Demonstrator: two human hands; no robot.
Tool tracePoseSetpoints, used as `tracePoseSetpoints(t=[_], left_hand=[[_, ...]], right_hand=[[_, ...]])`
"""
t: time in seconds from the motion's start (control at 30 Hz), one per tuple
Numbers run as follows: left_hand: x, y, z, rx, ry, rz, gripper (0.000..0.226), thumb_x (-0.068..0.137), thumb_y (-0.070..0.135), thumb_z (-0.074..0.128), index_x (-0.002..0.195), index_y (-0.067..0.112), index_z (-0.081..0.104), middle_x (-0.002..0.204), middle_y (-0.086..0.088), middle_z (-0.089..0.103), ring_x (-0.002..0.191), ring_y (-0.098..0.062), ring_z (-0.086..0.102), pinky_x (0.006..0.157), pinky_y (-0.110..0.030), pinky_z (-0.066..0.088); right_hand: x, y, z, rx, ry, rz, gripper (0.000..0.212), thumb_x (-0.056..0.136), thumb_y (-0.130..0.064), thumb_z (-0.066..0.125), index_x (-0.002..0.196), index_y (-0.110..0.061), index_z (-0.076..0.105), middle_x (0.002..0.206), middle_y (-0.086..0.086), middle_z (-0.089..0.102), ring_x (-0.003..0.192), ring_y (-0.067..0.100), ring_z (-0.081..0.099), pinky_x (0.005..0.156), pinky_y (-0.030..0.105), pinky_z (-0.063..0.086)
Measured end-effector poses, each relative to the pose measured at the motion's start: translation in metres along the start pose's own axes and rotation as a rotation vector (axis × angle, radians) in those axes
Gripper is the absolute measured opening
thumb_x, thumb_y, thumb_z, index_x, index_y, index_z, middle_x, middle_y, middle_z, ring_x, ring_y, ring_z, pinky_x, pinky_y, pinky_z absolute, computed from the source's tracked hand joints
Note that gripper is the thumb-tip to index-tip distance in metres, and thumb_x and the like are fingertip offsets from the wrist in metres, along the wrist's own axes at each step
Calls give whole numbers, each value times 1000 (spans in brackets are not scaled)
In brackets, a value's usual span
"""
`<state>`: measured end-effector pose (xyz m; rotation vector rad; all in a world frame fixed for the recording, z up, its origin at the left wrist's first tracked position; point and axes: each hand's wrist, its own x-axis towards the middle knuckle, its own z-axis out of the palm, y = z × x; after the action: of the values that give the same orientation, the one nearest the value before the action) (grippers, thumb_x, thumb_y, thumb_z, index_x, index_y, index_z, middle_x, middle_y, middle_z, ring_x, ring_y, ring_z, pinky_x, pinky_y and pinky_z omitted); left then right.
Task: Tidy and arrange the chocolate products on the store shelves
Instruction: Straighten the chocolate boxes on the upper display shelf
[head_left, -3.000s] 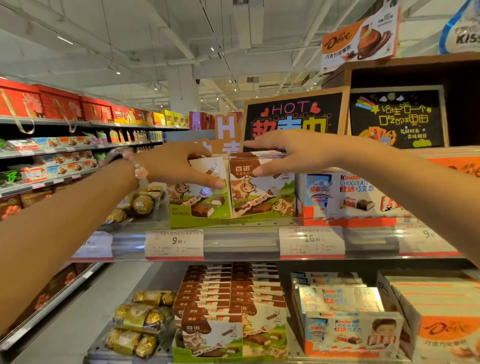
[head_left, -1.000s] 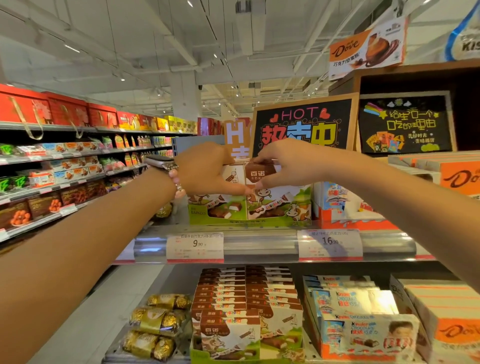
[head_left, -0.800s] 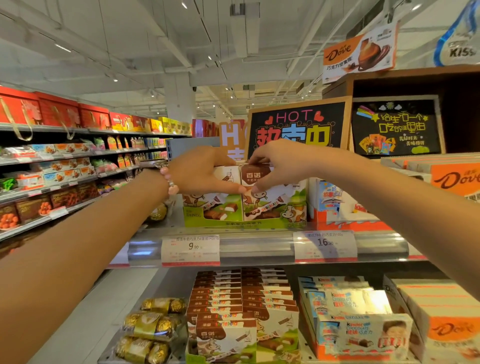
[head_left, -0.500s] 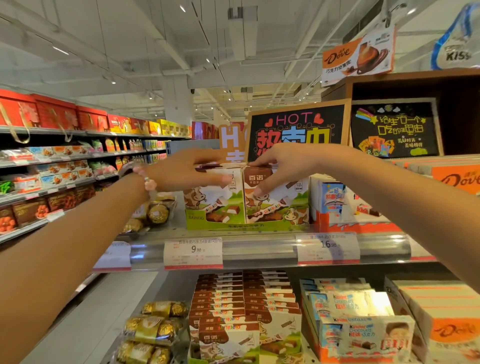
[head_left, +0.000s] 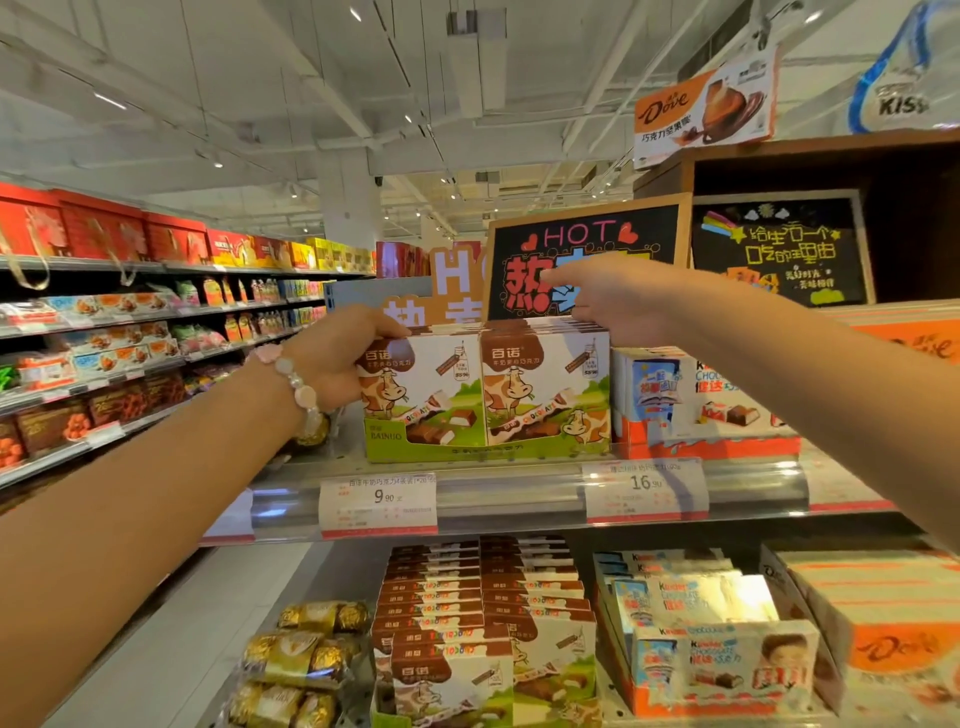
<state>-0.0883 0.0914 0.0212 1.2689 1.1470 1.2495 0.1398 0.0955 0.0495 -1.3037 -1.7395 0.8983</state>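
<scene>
Two rows of cow-print milk chocolate boxes stand in a green display tray on the upper shelf. My left hand grips the left row's front box at its upper left corner, fingers curled over the top edge. Above the rear of the right row, my right hand has its fingers stretched out to the left, low over the box tops; whether they touch is unclear.
Kinder chocolate boxes sit right of the tray. The black HOT sign stands behind it. The lower shelf holds more cow-print boxes, Kinder boxes, gold-wrapped packs and Dove boxes. Price tags line the shelf rail.
Both hands have left the box fronts. My left hand slid to the left box's upper left corner and took hold. My right hand rose to the back of the right row.
</scene>
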Motion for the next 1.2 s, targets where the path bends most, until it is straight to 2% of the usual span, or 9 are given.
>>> tracePoseSetpoints(t=[0.17,0.27,0.37,0.57,0.73,0.83,0.93,1.03,1.2], left_hand=[[-3,-2,0,51,-12,34,15,95,8,45,99,12,59,99,-11,69,89,-23,66,75,-39,54],[-2,-3,-1,69,0,35,13,95,11,48,100,13,59,100,-11,68,88,-23,65,74,-37,54],[0,-1,-4,35,9,3,17,94,25,51,104,15,61,88,-11,72,82,-24,67,79,-39,54],[5,2,-3,-122,0,-73,32,98,34,39,86,9,54,70,-15,71,57,-26,69,52,-41,56],[4,4,-2,-24,17,-87,24,100,24,37,92,5,51,68,-15,71,55,-25,69,49,-39,55],[3,8,-2,7,19,-103,26,99,24,39,89,4,50,66,-16,70,56,-25,68,54,-37,56],[3,11,-4,-9,21,-111,31,96,32,43,87,3,51,71,-16,70,71,-27,66,77,-36,52],[6,9,-5,-64,17,-121,39,93,40,44,86,3,57,73,-16,70,62,-27,67,64,-35,56],[5,2,-2,-182,-36,-71,47,94,43,41,77,2,58,61,-16,68,47,-25,65,43,-31,54]], right_hand=[[0,1,-1,-51,24,28,53,97,-15,47,146,-9,28,153,11,26,138,27,30,105,32,34],[-3,-6,2,21,19,167,39,97,-7,43,133,9,43,130,26,50,117,37,50,63,10,47],[-2,-7,-1,131,68,142,42,97,-9,42,136,6,40,143,26,37,126,37,43,72,24,44],[4,-3,-1,-5,86,122,58,95,-10,48,147,-6,22,155,17,18,142,29,22,106,33,32],[1,-6,1,-85,30,124,42,98,-15,46,138,-5,36,129,15,52,105,20,56,73,22,51],[8,-12,8,-548,87,3,33,98,-22,47,129,-9,49,135,13,49,122,27,49,100,33,40],[18,-20,19,-656,85,-223,37,94,-19,55,129,-7,55,134,10,53,121,23,48,94,31,39],[26,-27,31,-672,-57,-299,25,91,-20,60,113,-11,68,115,3,64,101,13,54,85,25,40],[50,-29,29,-695,-96,-301,18,84,-29,69,96,-17,74,100,0,68,98,18,61,83,29,52]])
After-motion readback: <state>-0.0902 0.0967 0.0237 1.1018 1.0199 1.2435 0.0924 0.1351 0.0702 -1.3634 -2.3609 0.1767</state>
